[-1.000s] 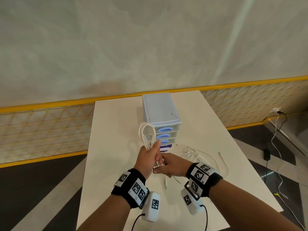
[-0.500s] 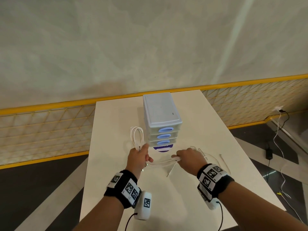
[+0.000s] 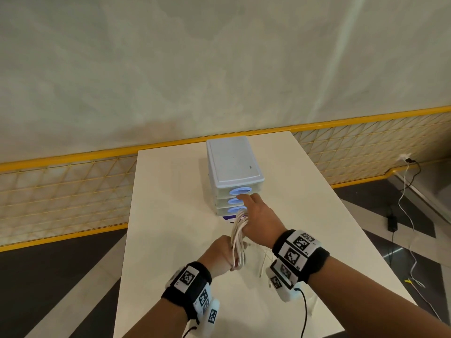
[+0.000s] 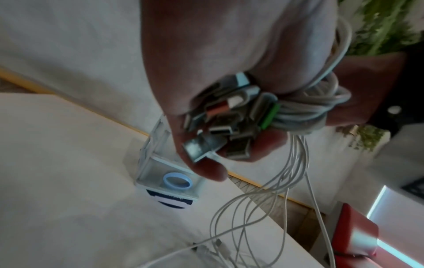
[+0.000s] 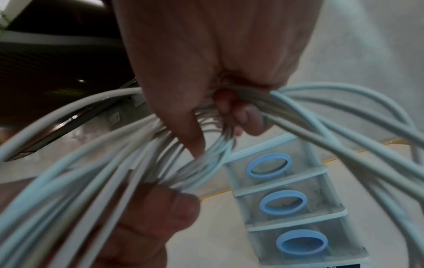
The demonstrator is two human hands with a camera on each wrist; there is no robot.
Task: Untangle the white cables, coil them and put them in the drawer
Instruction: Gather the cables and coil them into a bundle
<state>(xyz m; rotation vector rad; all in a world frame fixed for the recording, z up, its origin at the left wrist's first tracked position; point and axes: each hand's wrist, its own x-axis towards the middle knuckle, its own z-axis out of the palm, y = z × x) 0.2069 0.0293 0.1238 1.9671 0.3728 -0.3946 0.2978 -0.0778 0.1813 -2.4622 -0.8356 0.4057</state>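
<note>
A coil of white cables [image 3: 238, 240] stretches between my two hands in front of the small white drawer unit [image 3: 234, 164]. My left hand [image 3: 219, 254] grips the coil's near end, with several USB plugs [image 4: 224, 127] bunched in its palm. My right hand [image 3: 258, 213] holds the far end with fingers curled round the strands [image 5: 321, 112]. Its index finger points at the blue ring handles [image 3: 240, 191]. All three drawers [image 5: 298, 199] look closed. More loose white cable [image 4: 263, 217] hangs from the left hand to the table.
The drawer unit stands on a white table [image 3: 170, 215], whose left and right edges drop to dark floor. Loose cable [image 3: 262, 262] lies on the table under my right wrist. A yellow mesh barrier [image 3: 61, 189] runs behind. Floor cables and an adapter [image 3: 391, 225] lie at right.
My hands were apart with cable stretched between them; they have come together. The right hand has moved forward to the drawer fronts, and the coil has tipped from upright to lying between the hands.
</note>
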